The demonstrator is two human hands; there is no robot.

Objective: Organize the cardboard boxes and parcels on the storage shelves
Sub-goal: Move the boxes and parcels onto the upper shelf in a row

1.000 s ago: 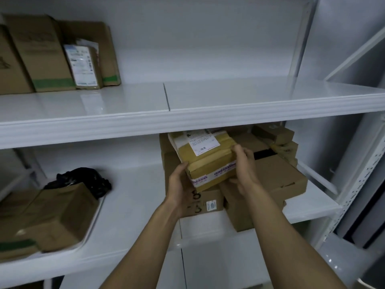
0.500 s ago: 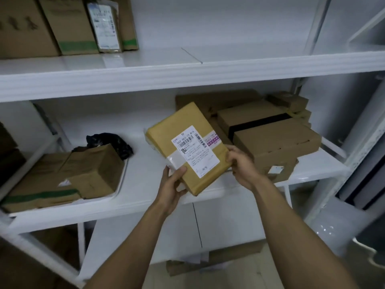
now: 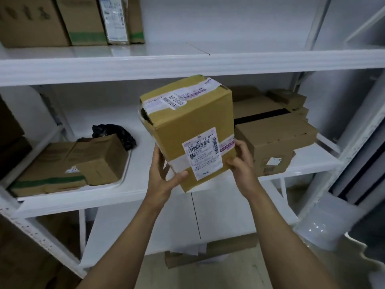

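The box (image 3: 193,130) in the middle of the frame is matt brown cardboard. It is bound with shiny clear tape (image 3: 177,163), and its front bears a smooth white paper label (image 3: 203,157). The shelves (image 3: 229,59) are white painted metal, smooth with a soft sheen (the post (image 3: 41,238) at lower left looks speckled and chipped). At middle left a black bag (image 3: 116,134) is crinkled, glossy plastic. The stacked boxes (image 3: 275,138) at right are dull cardboard, one crossed by black tape (image 3: 262,115).
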